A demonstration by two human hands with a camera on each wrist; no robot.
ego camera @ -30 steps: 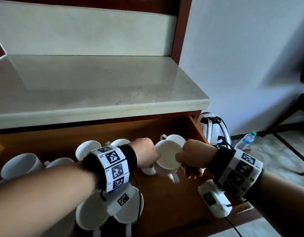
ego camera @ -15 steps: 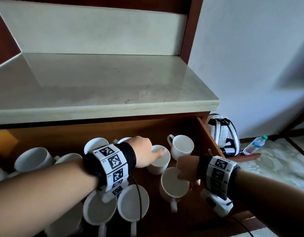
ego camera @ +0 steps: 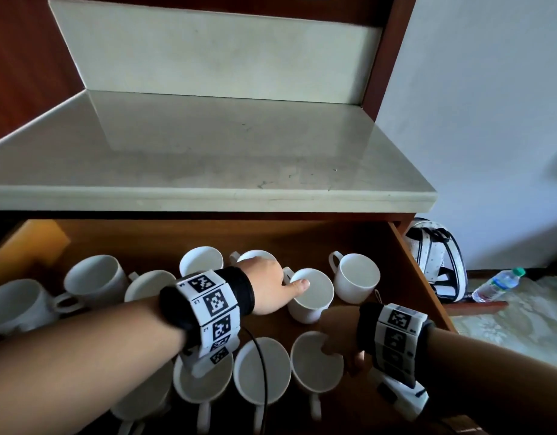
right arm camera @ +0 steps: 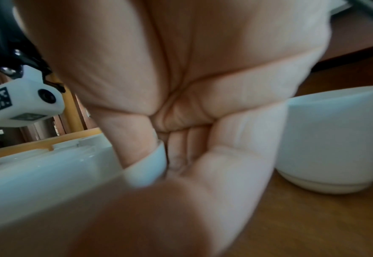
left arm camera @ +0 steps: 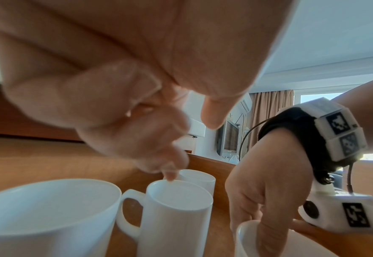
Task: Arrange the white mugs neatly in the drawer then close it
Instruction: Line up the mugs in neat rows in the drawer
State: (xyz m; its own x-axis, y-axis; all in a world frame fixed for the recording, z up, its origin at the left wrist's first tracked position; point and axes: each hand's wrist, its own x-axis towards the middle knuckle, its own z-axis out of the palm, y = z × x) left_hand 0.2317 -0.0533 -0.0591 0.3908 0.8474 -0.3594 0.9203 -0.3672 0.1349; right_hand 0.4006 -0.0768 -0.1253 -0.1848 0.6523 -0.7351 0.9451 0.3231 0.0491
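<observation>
two hands are working inside the open wooden drawer (ego camera: pixel 418 268) at once, both down among the white mugs. the left hand (ego camera: pixel 267 288) is reaching over a mug in the middle of the back row (ego camera: pixel 311 296), thumb laid across the rim, and in the left wrist view the fingertips (left arm camera: pixel 170 173) are touching down on the far edge of that rim; it is looking like a light pinch across the lip, the mug standing upright on the drawer floor. just beyond those fingers another upright mug (ego camera: pixel 357 276) is sitting near the drawer's right wall, handle turned to the left. the right hand (ego camera: pixel 343 337) is clamped on the front-row mug (ego camera: pixel 316 361), thumb inside the mouth and the other fingers curling down the outside wall, as the right wrist view is showing with the rim (right arm camera: pixel 150 167) wedged between thumb and fingers. that mug is standing at the right end of a line of three (ego camera: pixel 261 370) with handles pointing toward the person, next to the one under the left wrist (ego camera: pixel 201 381). left of the left forearm, more mugs are lying about less tidily, one tipped on its side (ego camera: pixel 95 279) and another at the far left (ego camera: pixel 16 304). a pale stone counter (ego camera: pixel 208 158) is overhanging the drawer, and off beyond the right hand a water bottle (ego camera: pixel 498 284) is lying on the floor beside a white bag (ego camera: pixel 434 255).
</observation>
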